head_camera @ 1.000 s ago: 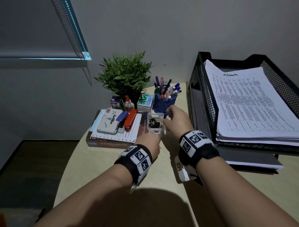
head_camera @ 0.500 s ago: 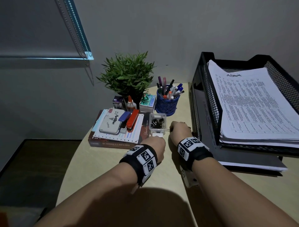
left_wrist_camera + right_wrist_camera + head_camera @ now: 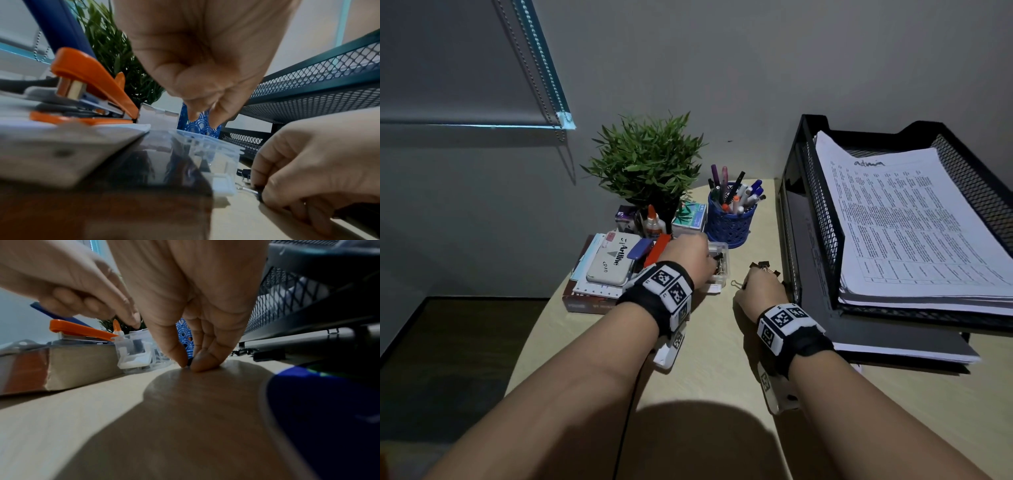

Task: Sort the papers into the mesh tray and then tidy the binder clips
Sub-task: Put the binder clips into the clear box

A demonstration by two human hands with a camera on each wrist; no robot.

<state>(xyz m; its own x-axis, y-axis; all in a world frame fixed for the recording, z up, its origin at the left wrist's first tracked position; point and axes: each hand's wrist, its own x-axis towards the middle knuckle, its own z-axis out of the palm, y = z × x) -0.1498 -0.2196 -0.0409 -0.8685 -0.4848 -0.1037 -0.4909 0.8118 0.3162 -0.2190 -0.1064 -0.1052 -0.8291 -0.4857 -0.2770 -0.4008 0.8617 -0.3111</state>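
Note:
The black mesh tray (image 3: 812, 192) at the right holds a thick stack of printed papers (image 3: 914, 222). A small clear plastic box (image 3: 722, 272) with black binder clips inside stands beside a book. My left hand (image 3: 690, 258) hovers over the box, fingertips (image 3: 193, 116) hanging down with nothing seen between them. My right hand (image 3: 751, 284) is on the table next to the tray, and its thumb and finger pinch a black binder clip (image 3: 188, 363) whose wire handle (image 3: 736, 283) sticks out left. Another loose clip (image 3: 765, 267) lies just beyond it.
Left of the box, a book stack (image 3: 599, 294) carries a stamp pad (image 3: 613, 262), an orange stapler (image 3: 92, 84) and a blue one. A plant (image 3: 647, 161), a glue bottle (image 3: 653, 222) and a blue pen cup (image 3: 729, 226) stand behind. A grey folder (image 3: 893, 339) lies under the tray.
My right hand drew back from the box and dropped to the table beside the tray, now pinching a clip. My left hand moved forward from the box's front edge to above it.

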